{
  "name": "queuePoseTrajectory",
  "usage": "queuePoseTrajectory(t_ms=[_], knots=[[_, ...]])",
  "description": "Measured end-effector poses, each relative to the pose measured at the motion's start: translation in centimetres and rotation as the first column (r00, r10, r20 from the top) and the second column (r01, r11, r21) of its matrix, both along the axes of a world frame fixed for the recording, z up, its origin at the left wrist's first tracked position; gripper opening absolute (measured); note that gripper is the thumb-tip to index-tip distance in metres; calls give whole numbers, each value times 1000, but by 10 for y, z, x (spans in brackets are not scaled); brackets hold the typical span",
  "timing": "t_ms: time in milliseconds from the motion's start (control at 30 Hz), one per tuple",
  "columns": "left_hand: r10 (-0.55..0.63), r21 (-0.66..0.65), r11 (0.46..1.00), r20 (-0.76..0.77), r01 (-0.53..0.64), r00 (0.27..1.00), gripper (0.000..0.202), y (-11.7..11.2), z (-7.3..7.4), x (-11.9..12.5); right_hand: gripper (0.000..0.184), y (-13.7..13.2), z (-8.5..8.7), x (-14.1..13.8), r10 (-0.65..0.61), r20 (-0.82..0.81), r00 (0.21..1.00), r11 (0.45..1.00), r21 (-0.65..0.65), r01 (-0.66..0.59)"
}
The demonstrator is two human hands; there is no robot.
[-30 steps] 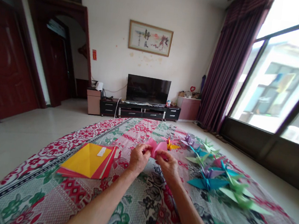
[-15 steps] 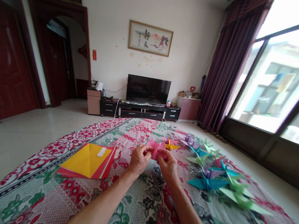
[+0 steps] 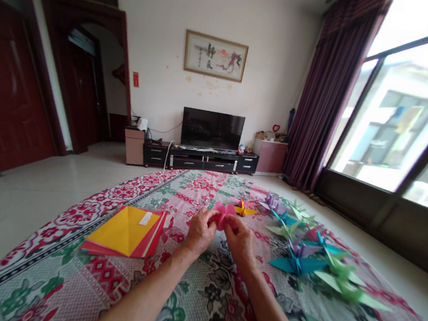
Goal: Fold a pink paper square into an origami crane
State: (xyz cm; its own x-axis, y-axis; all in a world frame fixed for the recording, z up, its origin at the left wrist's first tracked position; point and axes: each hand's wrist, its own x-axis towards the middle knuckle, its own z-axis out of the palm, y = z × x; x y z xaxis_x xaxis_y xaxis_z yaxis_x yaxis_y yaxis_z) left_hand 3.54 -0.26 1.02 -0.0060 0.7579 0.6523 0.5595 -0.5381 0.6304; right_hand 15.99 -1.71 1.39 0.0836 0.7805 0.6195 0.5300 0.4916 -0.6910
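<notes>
The red, green and grey floral fabric cloth (image 3: pixel 206 293) is bordered at right by multicoloured folded paper cranes (image 3: pixel 298 264), at left by a stack of square yellow and red paper sheets (image 3: pixel 124 230). Between these, by the left hand (image 3: pixel 201 228) and right hand (image 3: pixel 241 238), fingertips pinched closed, a creased pink paper piece (image 3: pixel 224 212) is held.

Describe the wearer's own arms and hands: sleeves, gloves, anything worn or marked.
Left hand and right hand: both ungloved, five-fingered human hands. Left forearm and right forearm are bare down to the frame's bottom edge; no sleeves, watch, bracelet, cables or markings visible. Fingers too small to rule out a thin ring.
</notes>
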Motion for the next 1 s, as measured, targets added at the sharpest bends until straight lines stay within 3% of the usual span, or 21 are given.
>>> queuePoseTrajectory(t_ms=[400, 600, 800, 1000], knots=[[-40, 58, 997, -39, 42, 998, 21, -2, 3, 1, 26, -3, 1, 0, -67, 27, 997, 998, 17, 66], [-85, 95, 992, 5, 84, 996, 26, -2, 4, 2, 50, 1, 0, 1, -26, -165, 986, 999, -25, 22], [-134, 142, 982, 89, 121, 987, 26, -4, 5, 1, 27, 4, 2, 2, 26, -175, 984, 999, -33, -33], [-85, 125, 990, 113, 71, 990, 21, -4, 5, 0, 17, 2, -1, 2, 27, -106, 994, 998, -47, -32]])
